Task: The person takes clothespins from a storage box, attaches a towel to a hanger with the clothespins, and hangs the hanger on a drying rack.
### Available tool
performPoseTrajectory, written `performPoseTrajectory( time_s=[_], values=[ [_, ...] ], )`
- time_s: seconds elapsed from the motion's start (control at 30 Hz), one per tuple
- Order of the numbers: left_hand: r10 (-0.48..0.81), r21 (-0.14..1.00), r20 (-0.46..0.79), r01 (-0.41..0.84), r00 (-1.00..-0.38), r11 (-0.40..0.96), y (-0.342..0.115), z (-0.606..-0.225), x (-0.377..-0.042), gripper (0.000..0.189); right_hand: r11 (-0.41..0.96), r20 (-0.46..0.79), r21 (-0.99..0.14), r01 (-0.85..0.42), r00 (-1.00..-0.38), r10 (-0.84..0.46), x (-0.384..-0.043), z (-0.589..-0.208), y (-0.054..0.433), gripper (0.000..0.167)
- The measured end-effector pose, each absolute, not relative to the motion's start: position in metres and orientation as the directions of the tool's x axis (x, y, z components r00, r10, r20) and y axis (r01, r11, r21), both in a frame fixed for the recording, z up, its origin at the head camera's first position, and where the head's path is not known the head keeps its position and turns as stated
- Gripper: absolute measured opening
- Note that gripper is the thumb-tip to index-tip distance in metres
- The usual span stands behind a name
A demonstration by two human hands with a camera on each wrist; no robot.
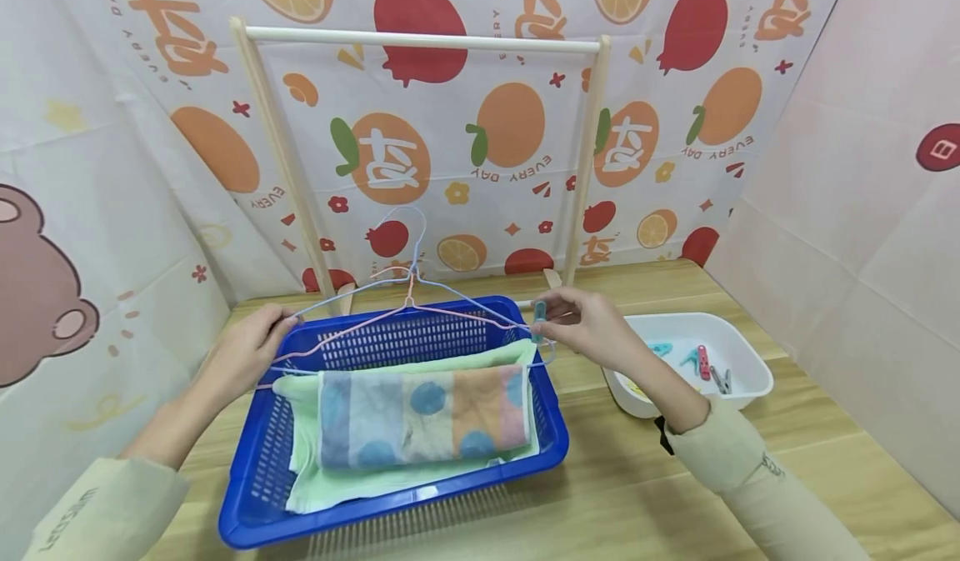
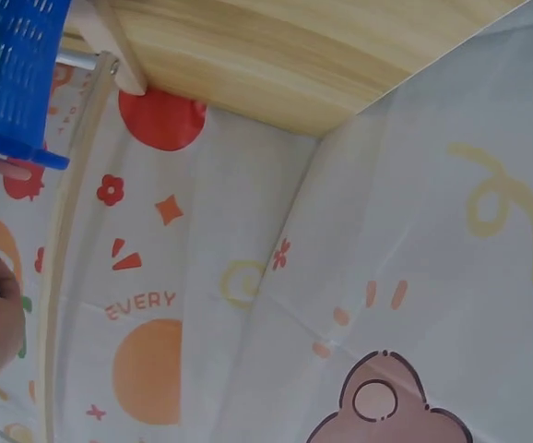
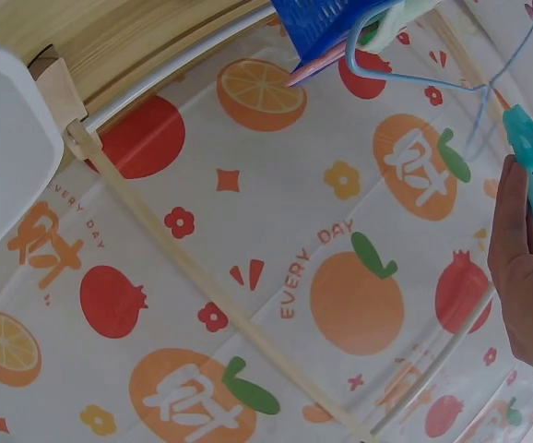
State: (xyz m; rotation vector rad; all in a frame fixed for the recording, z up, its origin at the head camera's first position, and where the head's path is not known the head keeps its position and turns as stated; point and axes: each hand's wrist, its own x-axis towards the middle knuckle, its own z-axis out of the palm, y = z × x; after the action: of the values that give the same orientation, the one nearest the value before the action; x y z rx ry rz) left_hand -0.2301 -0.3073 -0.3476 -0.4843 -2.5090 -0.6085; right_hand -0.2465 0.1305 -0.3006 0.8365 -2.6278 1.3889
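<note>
My left hand (image 1: 243, 346) grips the left shoulder of a light blue wire hanger (image 1: 450, 288) above the basket. A small towel with coloured stripes and blue dots (image 1: 427, 415) hangs folded over that hanger's lower bar. My right hand (image 1: 588, 325) pinches a teal clothespin (image 1: 539, 319), which is beside the hanger's right end; the right wrist view shows the clothespin (image 3: 527, 138) close up. Just below the blue hanger is a pink hanger (image 1: 360, 324). Behind and under the striped towel lies a light green towel (image 1: 307, 482), partly covered by it.
The blue plastic basket (image 1: 390, 511) stands on the wooden table. Right of it, a white tub (image 1: 750, 378) holds several clothespins (image 1: 703, 363). A wooden rack with a white top rail (image 1: 420, 40) rises behind the basket, before a fruit-printed curtain (image 1: 510, 127).
</note>
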Motion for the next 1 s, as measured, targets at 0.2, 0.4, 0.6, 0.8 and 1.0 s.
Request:
performPoseTrajectory(
  time_s=[0.2,0.4,0.6,0.8,1.0],
  values=[
    [0.182,0.371,0.586,0.461,-0.790,0.806,-0.302,-0.339,-0.229,0.011,0.427,0.297,-0.763,-0.485,-0.850,-0.434,-0.255,-0.297,0.133,0.031],
    [0.124,0.409,0.650,0.482,-0.750,0.775,-0.297,-0.334,-0.225,0.011,0.420,0.302,-0.772,-0.477,-0.857,-0.417,-0.256,-0.292,0.135,0.031],
    [0.038,0.471,0.724,0.535,-0.688,0.702,-0.294,-0.327,-0.222,0.013,0.389,0.303,-0.800,-0.457,-0.867,-0.395,-0.252,-0.284,0.137,0.035],
    [0.041,0.440,0.758,0.557,-0.651,0.704,-0.292,-0.309,-0.219,0.013,0.357,0.317,-0.814,-0.459,-0.865,-0.389,-0.249,-0.276,0.139,0.035],
    [0.119,0.340,0.797,0.602,-0.592,0.723,-0.284,-0.284,-0.224,0.010,0.340,0.353,-0.802,-0.492,-0.848,-0.396,-0.252,-0.272,0.139,0.034]
  ],
)
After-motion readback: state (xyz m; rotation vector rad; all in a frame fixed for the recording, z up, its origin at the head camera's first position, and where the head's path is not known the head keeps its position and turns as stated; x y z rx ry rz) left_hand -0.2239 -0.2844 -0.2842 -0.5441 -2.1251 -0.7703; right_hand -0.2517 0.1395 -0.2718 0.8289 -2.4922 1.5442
